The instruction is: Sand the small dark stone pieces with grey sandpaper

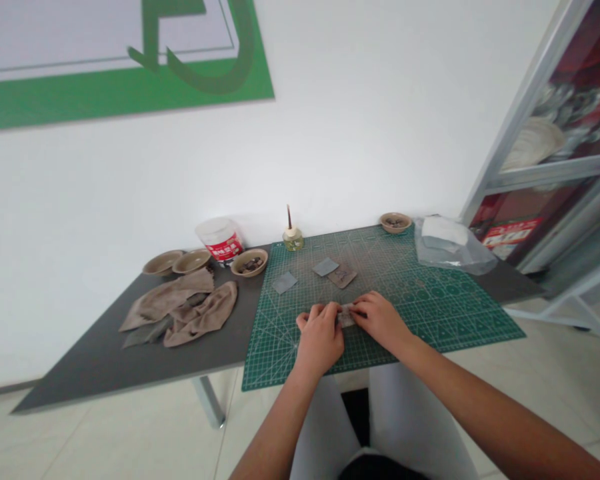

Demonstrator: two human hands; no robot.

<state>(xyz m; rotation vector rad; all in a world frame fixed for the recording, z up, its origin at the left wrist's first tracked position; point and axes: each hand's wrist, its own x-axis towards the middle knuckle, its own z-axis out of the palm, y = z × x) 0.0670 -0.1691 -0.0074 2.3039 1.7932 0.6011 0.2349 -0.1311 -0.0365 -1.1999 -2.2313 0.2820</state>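
Head view: the left hand (320, 340) and right hand (380, 321) meet over the near part of a green cutting mat (445, 313), their fingers closed narrow on a small pale strip (346, 316). The fingers cover much of it, so its material is hard to make out. The mat's near corner reaches past the front edge of a dark grey table (90, 367), and the mat runs well to the right of the right hand.

Just beyond the hands lie 2 grey squares (285, 282) and a brown piece (343, 275), with a shallow bowl (395, 222) at the far edge of the mat, its dark contents too small to tell. A clear plastic bag (453, 247) sits beside that bowl. Left of the mat are crumpled brown cloths (200, 313), 3 more bowls (191, 261), a white tub with a red label (221, 240), and a small glass bottle with a thin brush upright in it (293, 239). A metal-framed shelf unit (530, 133) is cut off at the right.
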